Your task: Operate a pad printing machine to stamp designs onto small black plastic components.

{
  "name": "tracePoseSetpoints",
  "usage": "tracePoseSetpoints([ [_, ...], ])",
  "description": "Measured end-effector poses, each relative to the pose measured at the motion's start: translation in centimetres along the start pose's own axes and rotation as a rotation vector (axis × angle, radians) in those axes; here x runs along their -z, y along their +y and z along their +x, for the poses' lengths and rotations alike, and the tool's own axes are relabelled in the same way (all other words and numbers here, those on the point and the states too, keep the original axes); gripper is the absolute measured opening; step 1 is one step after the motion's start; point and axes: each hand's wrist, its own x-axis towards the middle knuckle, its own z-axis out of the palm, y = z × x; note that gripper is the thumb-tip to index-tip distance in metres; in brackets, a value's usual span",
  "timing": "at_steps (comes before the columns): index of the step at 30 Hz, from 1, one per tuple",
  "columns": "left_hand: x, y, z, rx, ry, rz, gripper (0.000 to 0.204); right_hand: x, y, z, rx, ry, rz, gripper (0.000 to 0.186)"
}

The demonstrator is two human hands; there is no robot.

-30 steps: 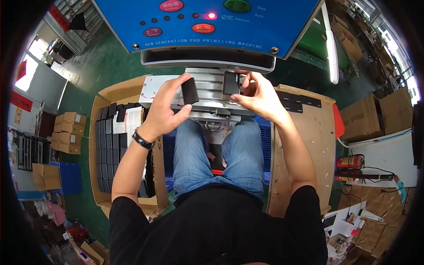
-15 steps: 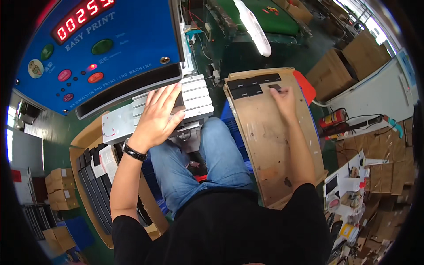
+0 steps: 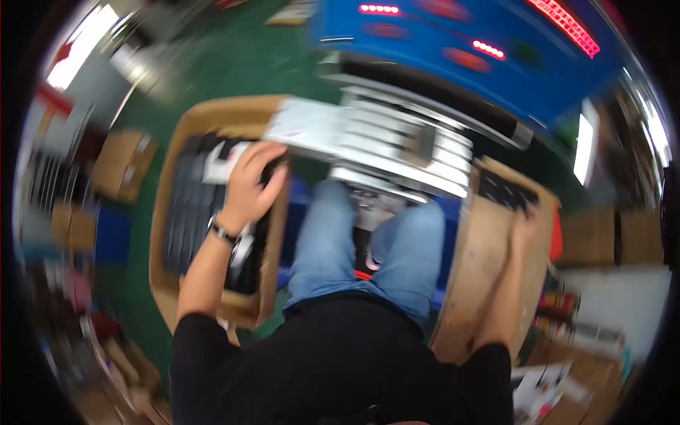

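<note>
My left hand (image 3: 253,185) is over the right side of a cardboard box (image 3: 163,205). Its fingers are stretched out, with the thumb apart. Rows of flat black pieces (image 3: 185,212) fill the box, and a white printed sheet (image 3: 216,166) lies on them. At the far end of a brown board (image 3: 478,283), my right hand (image 3: 524,228) is beside a row of small black pieces (image 3: 503,191). Motion blur hides whether its fingers hold anything. Between the hands, a dark block (image 3: 426,145) sits on a slatted metal bed (image 3: 375,134).
A blue machine panel (image 3: 418,42) with red lights overhangs the metal bed. My legs (image 3: 326,234) are between the box and the board. Cardboard boxes (image 3: 124,164) stand on the green floor at left; more are at right.
My view has swung left. My left hand has gone from the metal bed to the box of black pieces. My right hand stays by the black pieces on the board.
</note>
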Motion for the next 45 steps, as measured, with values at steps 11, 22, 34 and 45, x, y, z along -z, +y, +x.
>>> tracePoseSetpoints([
  [11, 7.4, -16.5, -3.7, 0.22, -0.256, 0.57, 0.058, 5.9, 1.4, 3.9, 0.802, 0.75, -0.939, 0.045],
  [22, 8.7, -16.2, -1.7, -0.067, -0.305, 0.655, 0.052, 0.6, 0.8, -3.3, 0.793, 0.677, -0.613, 0.047],
  [34, 6.7, -7.7, -1.6, 0.186, 0.041, -0.147, 0.046, -24.6, -0.2, -11.4, 0.848, -0.223, -0.447, 0.027],
  [45, 0.2, 0.3, 5.2, 0.0, -0.022, -0.328, 0.048, -28.2, -4.8, -8.8, 0.634, -0.392, -0.636, 0.066],
])
